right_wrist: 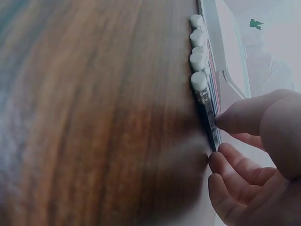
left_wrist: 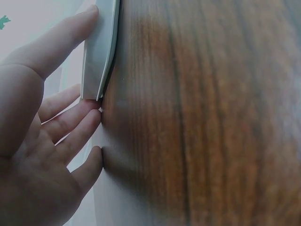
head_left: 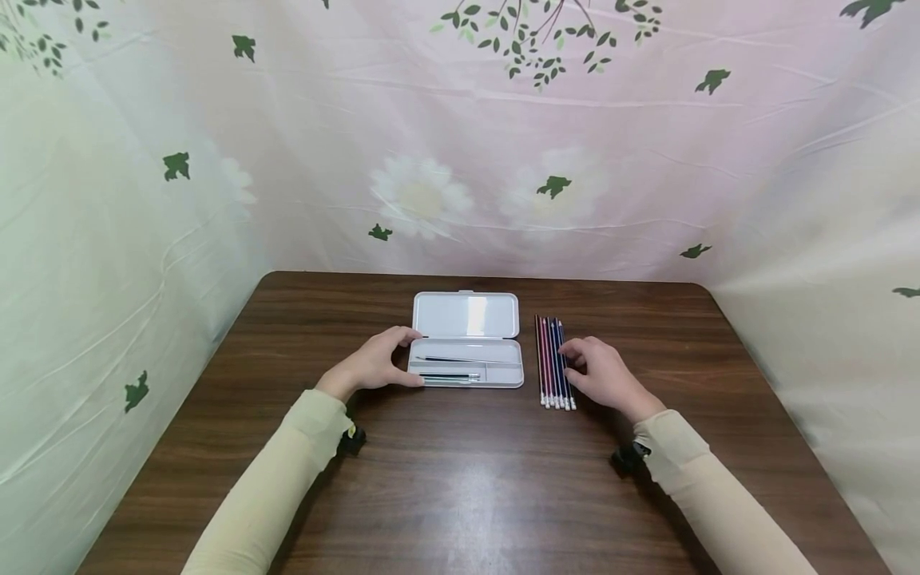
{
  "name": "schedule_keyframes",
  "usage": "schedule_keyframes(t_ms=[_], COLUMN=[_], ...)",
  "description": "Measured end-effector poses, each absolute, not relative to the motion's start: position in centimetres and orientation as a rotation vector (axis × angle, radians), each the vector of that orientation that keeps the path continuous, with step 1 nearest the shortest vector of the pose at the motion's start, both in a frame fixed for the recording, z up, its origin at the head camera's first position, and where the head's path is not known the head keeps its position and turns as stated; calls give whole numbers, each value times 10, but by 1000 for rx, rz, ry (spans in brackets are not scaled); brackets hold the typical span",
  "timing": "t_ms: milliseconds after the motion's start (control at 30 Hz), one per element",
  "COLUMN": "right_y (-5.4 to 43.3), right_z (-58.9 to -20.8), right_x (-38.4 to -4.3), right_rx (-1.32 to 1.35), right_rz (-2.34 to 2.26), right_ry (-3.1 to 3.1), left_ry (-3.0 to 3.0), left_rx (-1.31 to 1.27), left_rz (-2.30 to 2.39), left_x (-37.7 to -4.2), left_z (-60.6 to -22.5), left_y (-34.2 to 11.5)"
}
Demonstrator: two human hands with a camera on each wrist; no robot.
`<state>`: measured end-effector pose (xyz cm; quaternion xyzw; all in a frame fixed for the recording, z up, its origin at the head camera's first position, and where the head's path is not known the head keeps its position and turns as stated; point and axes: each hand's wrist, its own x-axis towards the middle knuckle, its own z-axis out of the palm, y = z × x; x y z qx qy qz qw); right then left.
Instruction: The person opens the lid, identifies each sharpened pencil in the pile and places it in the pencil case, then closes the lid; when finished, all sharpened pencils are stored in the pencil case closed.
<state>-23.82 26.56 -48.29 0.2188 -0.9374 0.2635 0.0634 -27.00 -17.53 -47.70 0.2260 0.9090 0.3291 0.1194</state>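
Observation:
A white pencil case (head_left: 507,375) lies with its lid (head_left: 446,315) raised behind it. Inside are a few pencils (head_left: 449,376) in the front compartment and one pencil (head_left: 460,359) in the back one. My left hand (head_left: 374,363) holds the case's left end, thumb at the front corner and index finger near the hinge side. To the right, several pencils (head_left: 549,363) lie side by side, white erasers toward me. My right hand (head_left: 604,375) pinches the outermost dark pencil (right_wrist: 205,110) on the right of the row; the pencil still lies on the table.
The brown wooden table (head_left: 460,479) has rounded far corners. Patterned cloth (head_left: 460,160) hangs behind it and along both sides. A dark wrist device (head_left: 352,439) sits at the left cuff, and another device (head_left: 627,459) at the right cuff.

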Motion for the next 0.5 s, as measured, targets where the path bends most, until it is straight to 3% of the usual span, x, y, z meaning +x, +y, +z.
schedule_keyframes(t_ms=[500], right_y=[267], right_z=[-476], right_x=[-239], right_rx=[401], right_rz=[762], right_ry=[-2950], left_ry=[2650], left_rx=[657], left_rz=[975], left_x=[-270], left_z=[-477], left_y=[-175])
